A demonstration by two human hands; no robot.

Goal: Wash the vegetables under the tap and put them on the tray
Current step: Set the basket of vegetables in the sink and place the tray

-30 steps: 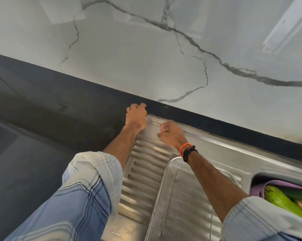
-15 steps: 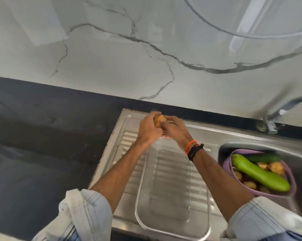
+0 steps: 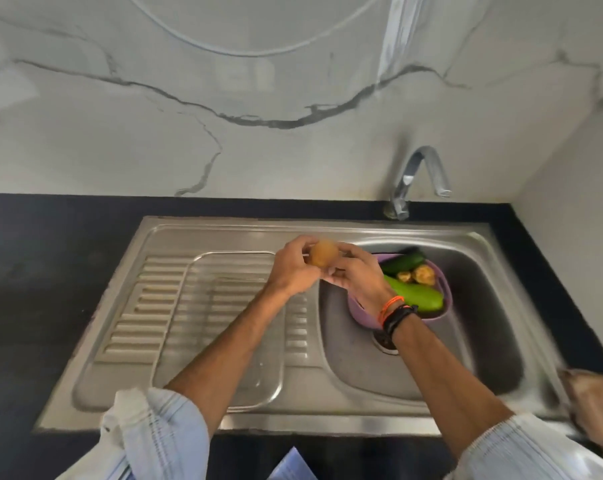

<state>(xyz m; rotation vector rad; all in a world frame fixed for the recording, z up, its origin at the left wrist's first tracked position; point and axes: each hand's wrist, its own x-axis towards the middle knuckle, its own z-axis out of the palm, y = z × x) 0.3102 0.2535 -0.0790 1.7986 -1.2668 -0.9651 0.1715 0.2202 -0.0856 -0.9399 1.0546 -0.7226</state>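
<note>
Since 0.5 s ago, the potato (image 3: 323, 252) has been carried from above the far end of the clear tray (image 3: 175, 327) toward the basin, and it is now held above the divide between the ribbed drainboard (image 3: 133, 317) and the sink basin (image 3: 483, 327). It is pinched between both hands: the left hand (image 3: 291, 271) has its fingers and thumb curled round the left side, and the right hand (image 3: 357, 277) cups it from the right and below. No water is seen coming from the tap (image 3: 418, 178), which stands at the far edge of the sink, well apart from the potato.

This is judged to mean that the potato is being taken to be washed, not set down; the tray holds nothing yet, so the task appears to be at an early stage.

The potato is blurred and reads as nearly round, so no clear long axis or pointing direction can be told. In the purple bowl (image 3: 442, 289) inside the basin, a pale green gourd (image 3: 416, 294) lies with its long axis running from the near right toward the far left, beside a dark cucumber (image 3: 402, 262) and 2 small potatoes (image 3: 421, 274).
</note>
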